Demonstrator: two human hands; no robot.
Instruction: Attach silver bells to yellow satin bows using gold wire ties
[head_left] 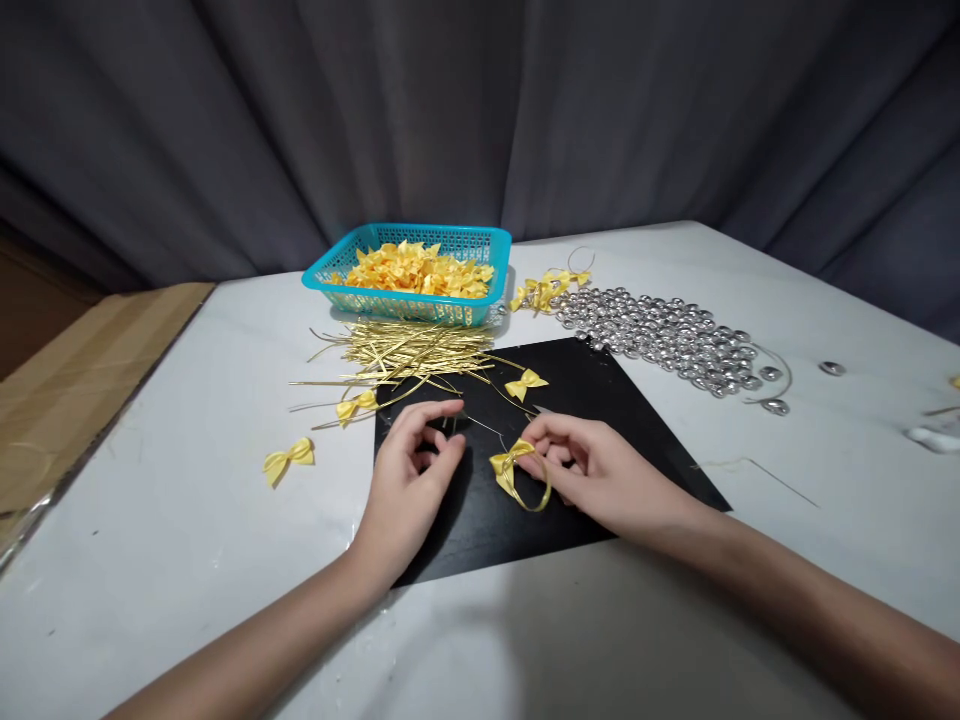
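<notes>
Over the black mat, my right hand pinches a yellow ribbon bow. From that bow hangs a loop of gold cord. My left hand is held to the left, its thumb and forefinger apart and its other fingers curled. A thin wire or thread runs between the bow and the left fingertips; whether the left fingers touch it I cannot tell. Another yellow bow lies on the mat beyond my hands. Two more, a near bow and a far bow, lie left of it.
A teal basket full of yellow bows stands at the back. Before it lies a bundle of gold cords. Silver beads are heaped at the right, beside a cluster of bows. A bent wire lies at the right.
</notes>
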